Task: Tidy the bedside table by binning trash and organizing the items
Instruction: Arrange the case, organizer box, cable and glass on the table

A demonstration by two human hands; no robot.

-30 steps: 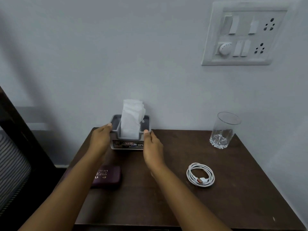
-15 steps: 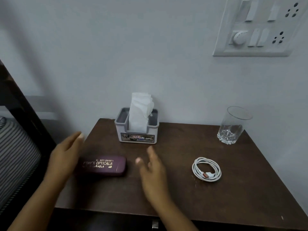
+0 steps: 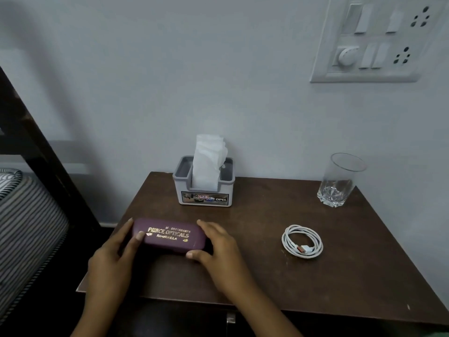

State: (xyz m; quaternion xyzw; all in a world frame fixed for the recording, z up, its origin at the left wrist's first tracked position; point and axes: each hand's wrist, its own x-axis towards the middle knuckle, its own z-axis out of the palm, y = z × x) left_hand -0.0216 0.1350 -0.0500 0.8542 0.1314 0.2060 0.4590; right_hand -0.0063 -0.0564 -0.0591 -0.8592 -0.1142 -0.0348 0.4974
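A maroon spectacle case (image 3: pixel 170 235) with gold lettering lies near the front left of the dark wooden bedside table (image 3: pixel 279 268). My left hand (image 3: pixel 114 261) grips its left end and my right hand (image 3: pixel 218 249) grips its right end, fingers wrapped around both sides. A grey tissue holder (image 3: pixel 204 190) with white tissue sticking up stands at the back against the wall. A coiled white cable (image 3: pixel 302 242) lies to the right of the case. A clear drinking glass (image 3: pixel 339 181) stands at the back right corner.
A dark bed frame (image 3: pixel 41 152) and a striped mattress (image 3: pixel 26 222) sit close to the table's left side. A white switchboard (image 3: pixel 379 37) is on the wall above right. The wall runs directly behind the table.
Both hands left the tissue holder, drew back toward the front left and closed on the ends of the spectacle case. The camera view shifted slightly left and down.
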